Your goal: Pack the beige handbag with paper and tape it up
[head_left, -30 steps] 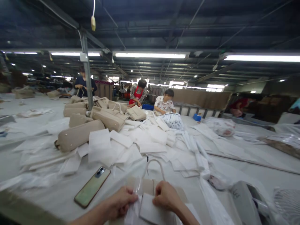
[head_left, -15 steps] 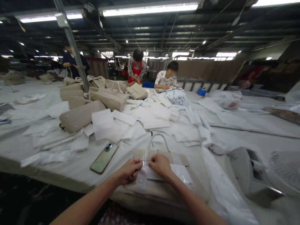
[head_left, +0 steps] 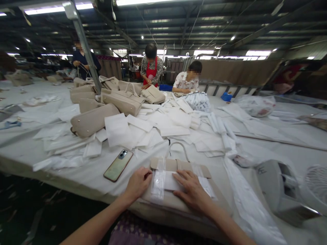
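A beige handbag [head_left: 178, 165] lies flat at the table's near edge, its white handle arching away from me. A white sheet and a strip of clear plastic film [head_left: 158, 182] lie across it. My left hand [head_left: 138, 183] rests with curled fingers on the bag's left side, pinching the edge of the film. My right hand [head_left: 192, 190] lies flat and open on the white sheet, fingers spread.
A phone [head_left: 118, 165] lies face down left of the bag. Piles of white sheets [head_left: 153, 127] and several beige bags [head_left: 93, 119] cover the table's middle. A grey machine [head_left: 279, 187] and a fan stand at right. Three people work at the far side.
My two hands, pinched together on the film, have parted. The right one has flattened onto the white sheet. The view has tipped downward and slightly left.
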Available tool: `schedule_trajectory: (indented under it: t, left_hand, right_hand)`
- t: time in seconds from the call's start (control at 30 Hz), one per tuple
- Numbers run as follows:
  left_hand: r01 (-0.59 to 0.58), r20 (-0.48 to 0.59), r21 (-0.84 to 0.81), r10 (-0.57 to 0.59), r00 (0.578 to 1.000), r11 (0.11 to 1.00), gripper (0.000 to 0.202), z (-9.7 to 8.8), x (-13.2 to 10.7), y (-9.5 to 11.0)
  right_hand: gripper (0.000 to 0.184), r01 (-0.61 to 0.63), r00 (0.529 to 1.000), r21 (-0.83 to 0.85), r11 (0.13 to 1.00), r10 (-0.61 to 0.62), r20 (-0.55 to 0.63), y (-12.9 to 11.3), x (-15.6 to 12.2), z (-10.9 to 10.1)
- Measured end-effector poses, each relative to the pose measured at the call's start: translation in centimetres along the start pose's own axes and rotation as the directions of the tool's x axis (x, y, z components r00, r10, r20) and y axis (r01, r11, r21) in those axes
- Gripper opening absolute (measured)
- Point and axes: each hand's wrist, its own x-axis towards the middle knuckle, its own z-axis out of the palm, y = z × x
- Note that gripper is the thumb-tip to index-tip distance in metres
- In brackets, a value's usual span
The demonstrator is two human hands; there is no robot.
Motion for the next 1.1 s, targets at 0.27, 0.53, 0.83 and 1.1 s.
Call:
schedule_trajectory:
  t: [0.27,0.53,0.83,1.1]
  left_hand:
    - [0.080,0.030,-0.095,-0.077,0.997,0.992,0.025,0.6,0.0,-0.1]
    - [0.156,0.252,0.090,-0.174,0.952,0.984,0.036,0.8,1.8,-0.5]
    - [0.164,0.267,0.096,-0.184,0.946,0.982,0.038,1.8,1.5,-1.8]
    - [0.216,0.181,0.119,-0.235,0.955,0.969,0.035,2.4,1.5,-1.0]
  right_hand:
    - [0.042,0.034,0.996,0.060,0.998,-0.029,-0.088,-1.3,1.8,2.1]
    - [0.045,0.016,0.994,0.030,0.999,-0.012,-0.111,-2.0,0.7,2.2]
    - [0.050,-0.043,0.965,0.044,0.998,0.053,-0.256,0.3,-2.0,1.0]
    - [0.042,-0.462,0.803,0.204,0.863,0.505,-0.316,8.3,-2.3,-1.9]
